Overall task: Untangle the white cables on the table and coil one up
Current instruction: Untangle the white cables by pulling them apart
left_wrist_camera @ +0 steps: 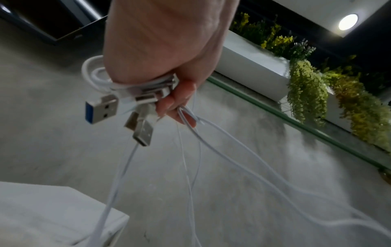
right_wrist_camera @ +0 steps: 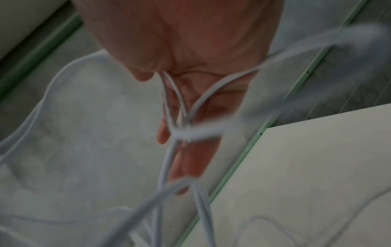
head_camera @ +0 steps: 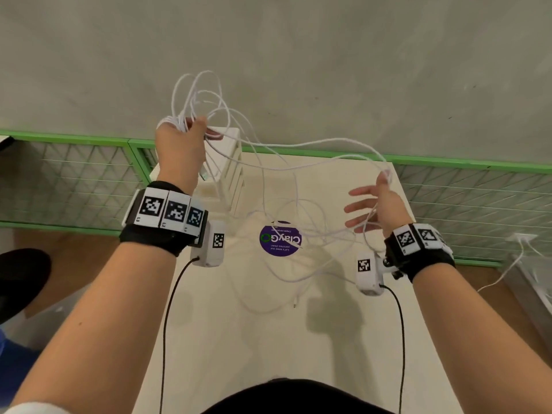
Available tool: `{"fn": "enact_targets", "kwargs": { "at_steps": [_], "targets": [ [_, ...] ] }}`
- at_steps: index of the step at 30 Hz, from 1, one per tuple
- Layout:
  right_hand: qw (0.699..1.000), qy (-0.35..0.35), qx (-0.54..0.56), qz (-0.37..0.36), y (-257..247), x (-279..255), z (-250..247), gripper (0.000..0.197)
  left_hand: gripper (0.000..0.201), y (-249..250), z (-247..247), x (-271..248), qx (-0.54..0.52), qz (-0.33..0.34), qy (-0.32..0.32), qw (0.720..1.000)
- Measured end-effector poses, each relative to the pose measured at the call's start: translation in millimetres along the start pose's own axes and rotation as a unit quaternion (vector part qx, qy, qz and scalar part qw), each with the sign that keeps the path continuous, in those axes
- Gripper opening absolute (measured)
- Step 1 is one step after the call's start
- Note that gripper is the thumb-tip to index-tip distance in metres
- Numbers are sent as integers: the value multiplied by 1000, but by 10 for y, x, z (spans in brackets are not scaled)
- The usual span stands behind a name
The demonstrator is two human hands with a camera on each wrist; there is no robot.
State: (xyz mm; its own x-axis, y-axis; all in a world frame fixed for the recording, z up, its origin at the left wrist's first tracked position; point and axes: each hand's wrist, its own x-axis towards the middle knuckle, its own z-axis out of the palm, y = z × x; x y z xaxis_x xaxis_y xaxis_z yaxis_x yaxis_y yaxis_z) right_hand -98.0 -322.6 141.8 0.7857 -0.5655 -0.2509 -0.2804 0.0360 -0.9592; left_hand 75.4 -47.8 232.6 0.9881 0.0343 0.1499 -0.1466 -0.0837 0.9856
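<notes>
Raised left hand [head_camera: 179,144] grips white cables [head_camera: 173,119]; right hand [head_camera: 382,204] spread.

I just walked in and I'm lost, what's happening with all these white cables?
A person is sorting out tangled white cables above a table. The raised left hand grips a bunch of loops and several USB plugs. Strands run across to the right hand, held open with cable hooked over it. More cable lies loosely tangled on the table by a purple sticker, so the untangling isn't finished.
</notes>
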Motion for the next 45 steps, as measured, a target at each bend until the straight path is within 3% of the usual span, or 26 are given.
{"fn": "enact_targets", "kwargs": {
  "at_steps": [4, 7, 10, 14, 17, 19, 21, 23, 27, 29, 31, 33, 36, 38, 40, 42, 45],
  "targets": [
    [989, 1, 144, -47, -227, 19, 31, 70, 20, -163, -19, 24, 66, 5, 22, 998],
    [980, 58, 151, -118, -253, 17, 73, 45, 22, -263, 4, -16, 111, -1, 3, 994],
    [978, 78, 79, -177, -151, 7, 81, 21, 23, -339, 21, -53, 136, 7, -3, 991],
    [961, 162, -20, -224, 132, 27, -64, 20, 23, -345, -52, 3, 133, 26, 43, 990],
    [925, 239, -196, -219, 335, 54, -175, 13, 27, -310, -76, 46, 133, 39, 63, 988],
    [909, 241, -290, -177, 435, 93, -229, 19, 28, -284, -37, 34, 129, 43, 53, 989],
    [908, 182, -362, -106, 512, 114, -255, 30, 28, -280, 25, 0, 128, 40, 33, 990],
    [917, 64, -393, -26, 608, 114, -229, 42, 25, -292, 79, -35, 116, 39, 12, 992],
    [882, -168, -433, 77, 866, -54, 6, 67, 26, -314, 159, -78, 92, 22, -11, 995],
    [894, -206, -378, 127, 1036, -172, 103, 73, 34, -344, 176, -102, 88, 14, -14, 996],
    [914, -184, -314, 176, 1136, -233, 168, 82, 38, -389, 184, -111, 84, 9, -16, 996],
    [927, -140, -316, 146, 1113, -245, 195, 97, 40, -436, 169, -120, 90, 2, -17, 996],
    [938, -139, -306, 86, 1012, -179, 160, 99, 42, -492, 127, -124, 99, -7, -6, 995],
    [958, -123, -254, 44, 940, -149, 122, 90, 38, -509, 99, -130, 82, -19, -6, 996],
    [978, -52, -199, -19, 852, -81, 124, 67, 26, -496, 86, -136, 56, -34, -11, 998],
    [977, 17, -193, -89, 703, -5, 230, 45, 24, -459, 94, -168, 52, -40, -29, 997],
    [966, -40, -197, -165, 468, 122, 537, 57, 27, -377, 139, -234, 55, -24, -61, 996]
  ]
}}
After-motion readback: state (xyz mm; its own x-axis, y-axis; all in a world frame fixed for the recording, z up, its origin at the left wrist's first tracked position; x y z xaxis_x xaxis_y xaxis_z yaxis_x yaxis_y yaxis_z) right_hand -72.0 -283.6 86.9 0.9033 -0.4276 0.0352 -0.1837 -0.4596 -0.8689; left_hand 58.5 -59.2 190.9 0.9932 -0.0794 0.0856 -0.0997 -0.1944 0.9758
